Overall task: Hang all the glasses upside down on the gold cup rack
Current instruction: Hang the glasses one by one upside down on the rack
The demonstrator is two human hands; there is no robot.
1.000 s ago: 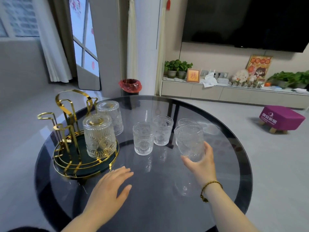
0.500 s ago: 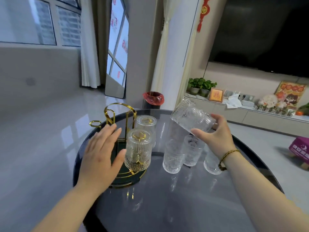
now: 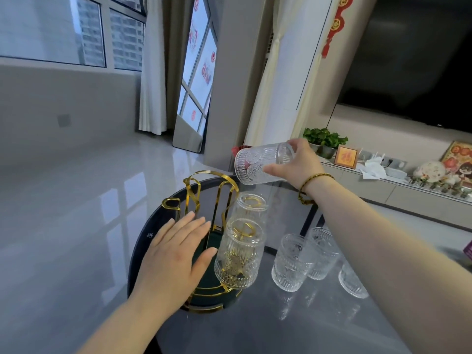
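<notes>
The gold cup rack (image 3: pixel 194 192) with a dark green base stands at the left of the round dark glass table (image 3: pixel 293 325). Two ribbed glasses hang upside down on it, a near one (image 3: pixel 240 254) and a far one (image 3: pixel 251 204). My right hand (image 3: pixel 297 162) holds a third glass (image 3: pixel 260 164) on its side in the air, above and behind the rack, mouth pointing left. My left hand (image 3: pixel 176 254) lies flat and open over the rack's near left side, fingers spread. Three more glasses stand upright on the table to the right: (image 3: pixel 293 261), (image 3: pixel 323 251), (image 3: pixel 352 282).
The table edge curves close behind and left of the rack. Beyond it are bare grey floor, a red bin partly hidden behind the held glass, curtains, and a low TV cabinet (image 3: pixel 383 185) with plants and ornaments at the right.
My right hand has lifted the glass off the table and tipped it sideways, carrying it left toward the rack. My left hand moved from the table up to the rack. The view swung left.
</notes>
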